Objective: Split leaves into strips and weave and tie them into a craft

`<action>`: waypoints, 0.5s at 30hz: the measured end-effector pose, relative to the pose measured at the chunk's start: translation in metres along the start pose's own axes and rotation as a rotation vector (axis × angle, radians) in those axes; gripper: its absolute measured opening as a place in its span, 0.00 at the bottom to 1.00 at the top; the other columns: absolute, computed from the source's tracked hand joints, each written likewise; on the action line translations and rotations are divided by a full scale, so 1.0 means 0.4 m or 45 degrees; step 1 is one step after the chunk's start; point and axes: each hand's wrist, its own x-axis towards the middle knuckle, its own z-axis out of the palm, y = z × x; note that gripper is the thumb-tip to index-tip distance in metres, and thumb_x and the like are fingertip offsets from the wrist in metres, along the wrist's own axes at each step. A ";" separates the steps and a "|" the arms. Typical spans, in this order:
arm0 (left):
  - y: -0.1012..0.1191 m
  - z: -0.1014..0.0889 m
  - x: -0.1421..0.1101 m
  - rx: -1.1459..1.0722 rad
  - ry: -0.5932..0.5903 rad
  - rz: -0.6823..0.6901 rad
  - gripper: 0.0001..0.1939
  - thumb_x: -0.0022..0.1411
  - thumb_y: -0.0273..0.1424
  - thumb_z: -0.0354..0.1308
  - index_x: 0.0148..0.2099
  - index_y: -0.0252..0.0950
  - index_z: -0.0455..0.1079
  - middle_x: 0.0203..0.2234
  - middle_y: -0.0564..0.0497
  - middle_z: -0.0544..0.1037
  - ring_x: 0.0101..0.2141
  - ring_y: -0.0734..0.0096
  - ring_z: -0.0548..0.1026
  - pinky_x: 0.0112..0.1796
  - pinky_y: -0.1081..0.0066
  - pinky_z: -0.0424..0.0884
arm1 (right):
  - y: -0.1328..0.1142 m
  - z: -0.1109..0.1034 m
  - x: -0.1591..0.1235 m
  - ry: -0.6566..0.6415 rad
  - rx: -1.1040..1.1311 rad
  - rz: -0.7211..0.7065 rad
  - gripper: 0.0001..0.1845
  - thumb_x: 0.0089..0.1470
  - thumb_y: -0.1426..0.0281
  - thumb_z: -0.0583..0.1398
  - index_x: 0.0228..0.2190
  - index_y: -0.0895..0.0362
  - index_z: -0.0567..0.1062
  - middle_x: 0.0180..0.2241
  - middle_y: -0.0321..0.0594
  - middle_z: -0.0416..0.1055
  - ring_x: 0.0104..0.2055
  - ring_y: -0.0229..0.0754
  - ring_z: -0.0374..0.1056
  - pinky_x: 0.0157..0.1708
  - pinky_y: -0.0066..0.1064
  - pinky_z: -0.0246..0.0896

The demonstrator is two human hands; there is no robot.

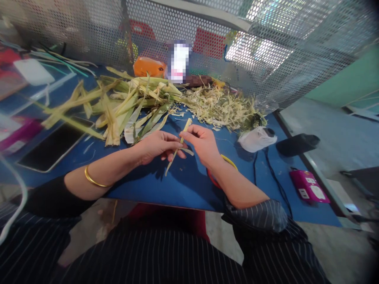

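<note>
Between my hands is a narrow strip of pale green corn husk point(186, 128), slanting from upper right to lower left, with a loose end sticking out to the right. My left hand point(161, 146) pinches its middle between thumb and fingers. Closed on its upper part are the thumb and fingertips of my right hand point(203, 142). Just beyond my left hand lies a heap of long corn husks point(133, 94), green and yellowish. A pile of small shredded husk pieces point(222, 104) sits farther back on the right.
A dark phone point(56, 144) lies at left on the blue table point(177, 189). To the right are a white plastic-wrapped bundle point(257, 139), a black cylinder point(297, 144), a magenta pack point(309, 185) and dark cables. An orange pack point(149, 67) stands before the perforated metal screen point(97, 35).
</note>
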 end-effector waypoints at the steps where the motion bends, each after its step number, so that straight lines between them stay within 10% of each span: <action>1: 0.000 0.000 -0.001 0.021 -0.006 -0.002 0.11 0.57 0.34 0.62 0.37 0.31 0.78 0.31 0.41 0.82 0.17 0.81 0.70 0.17 0.80 0.59 | 0.002 0.004 -0.003 0.044 -0.007 0.003 0.14 0.49 0.64 0.63 0.19 0.55 0.67 0.20 0.31 0.63 0.24 0.34 0.56 0.27 0.29 0.55; 15: 0.010 -0.022 0.010 -0.259 0.231 0.194 0.13 0.55 0.31 0.63 0.44 0.33 0.77 0.31 0.45 0.81 0.18 0.81 0.69 0.17 0.79 0.55 | -0.027 -0.014 -0.013 0.327 -0.478 -0.317 0.16 0.57 0.59 0.59 0.24 0.55 0.75 0.27 0.38 0.72 0.33 0.39 0.66 0.39 0.33 0.58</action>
